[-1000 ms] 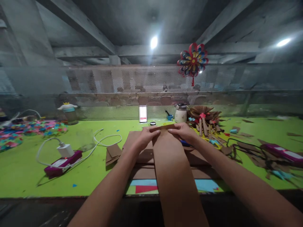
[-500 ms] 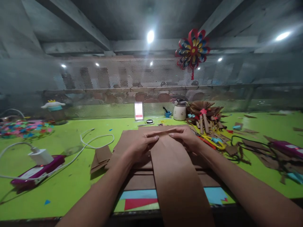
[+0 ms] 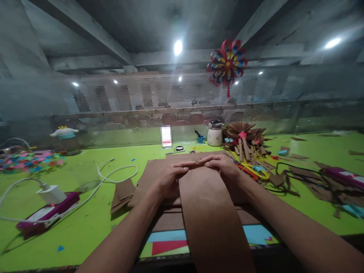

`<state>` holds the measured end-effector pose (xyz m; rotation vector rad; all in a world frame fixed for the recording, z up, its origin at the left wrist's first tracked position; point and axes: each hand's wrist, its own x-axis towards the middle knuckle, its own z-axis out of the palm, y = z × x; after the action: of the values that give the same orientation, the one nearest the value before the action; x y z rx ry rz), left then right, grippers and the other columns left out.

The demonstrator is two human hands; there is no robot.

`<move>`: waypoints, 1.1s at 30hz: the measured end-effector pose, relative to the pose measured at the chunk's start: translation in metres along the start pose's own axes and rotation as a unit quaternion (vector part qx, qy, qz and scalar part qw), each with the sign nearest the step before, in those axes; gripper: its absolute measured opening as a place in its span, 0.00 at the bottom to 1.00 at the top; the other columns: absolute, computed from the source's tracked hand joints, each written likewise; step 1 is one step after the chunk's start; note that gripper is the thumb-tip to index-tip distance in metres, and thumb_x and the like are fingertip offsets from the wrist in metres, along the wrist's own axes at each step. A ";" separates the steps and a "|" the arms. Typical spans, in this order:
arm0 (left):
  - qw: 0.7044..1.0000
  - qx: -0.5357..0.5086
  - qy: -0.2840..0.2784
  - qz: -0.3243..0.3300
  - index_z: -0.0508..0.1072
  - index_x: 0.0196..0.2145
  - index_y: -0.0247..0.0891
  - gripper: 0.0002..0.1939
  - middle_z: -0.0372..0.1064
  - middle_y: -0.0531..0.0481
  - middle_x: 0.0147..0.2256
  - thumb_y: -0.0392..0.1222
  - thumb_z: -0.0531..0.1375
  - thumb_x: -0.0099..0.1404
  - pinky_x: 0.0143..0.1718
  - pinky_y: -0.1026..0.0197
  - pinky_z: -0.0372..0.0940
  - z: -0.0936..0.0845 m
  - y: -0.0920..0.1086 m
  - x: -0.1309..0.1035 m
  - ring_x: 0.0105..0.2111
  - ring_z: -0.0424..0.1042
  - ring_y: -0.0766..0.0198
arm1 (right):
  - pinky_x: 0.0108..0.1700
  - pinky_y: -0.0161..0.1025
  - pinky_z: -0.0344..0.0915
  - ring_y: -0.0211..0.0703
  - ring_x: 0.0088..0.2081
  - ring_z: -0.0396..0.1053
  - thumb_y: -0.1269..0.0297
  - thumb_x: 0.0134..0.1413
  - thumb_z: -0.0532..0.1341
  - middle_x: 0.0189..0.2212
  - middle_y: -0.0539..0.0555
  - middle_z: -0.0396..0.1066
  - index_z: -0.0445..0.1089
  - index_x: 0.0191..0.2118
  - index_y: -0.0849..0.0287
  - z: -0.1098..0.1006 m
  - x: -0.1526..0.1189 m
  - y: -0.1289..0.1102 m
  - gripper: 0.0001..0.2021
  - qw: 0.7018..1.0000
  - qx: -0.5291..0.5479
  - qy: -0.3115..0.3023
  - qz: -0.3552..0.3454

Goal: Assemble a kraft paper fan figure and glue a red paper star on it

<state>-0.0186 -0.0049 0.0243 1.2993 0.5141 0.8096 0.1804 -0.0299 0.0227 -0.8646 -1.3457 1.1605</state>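
Observation:
A long strip of brown paper point(image 3: 213, 212) runs from both hands down past the table's front edge. My left hand point(image 3: 173, 176) pinches the left side of its far end, and my right hand point(image 3: 223, 165) pinches the right side. The fingertips of both hands nearly meet along the far edge, which looks folded or curled over. Beneath lie larger brown sheets point(image 3: 150, 170), with light blue paper point(image 3: 167, 235) and red paper point(image 3: 169, 247) showing at the front.
Purple power strips point(image 3: 34, 223) lie left and right, with white and black cables. Brown fan-like paper point(image 3: 241, 129), yellow-handled scissors point(image 3: 263, 174) and scraps are at the right. A jar point(image 3: 214, 134), lit phone point(image 3: 166, 136) and colourful paper stars point(image 3: 31, 161) stand or lie farther back.
The fingers of both hands have moved closer over the far edge of the strip, covering more of it. The camera view has shifted slightly.

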 end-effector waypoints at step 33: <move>0.976 0.218 0.014 -0.021 0.67 0.23 0.33 0.15 0.57 0.57 0.19 0.50 0.61 0.51 0.21 0.66 0.45 -0.001 0.001 0.001 0.19 0.53 0.73 | 0.33 0.35 0.59 0.38 0.31 0.66 0.65 0.38 0.63 0.33 0.54 0.71 0.71 0.40 0.61 -0.014 0.000 0.003 0.17 0.991 -0.095 -0.096 0.011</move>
<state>-0.0186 -0.0034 0.0251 1.6746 0.7694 0.7032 0.1938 -0.0268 0.0189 -0.9230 -1.6296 1.1693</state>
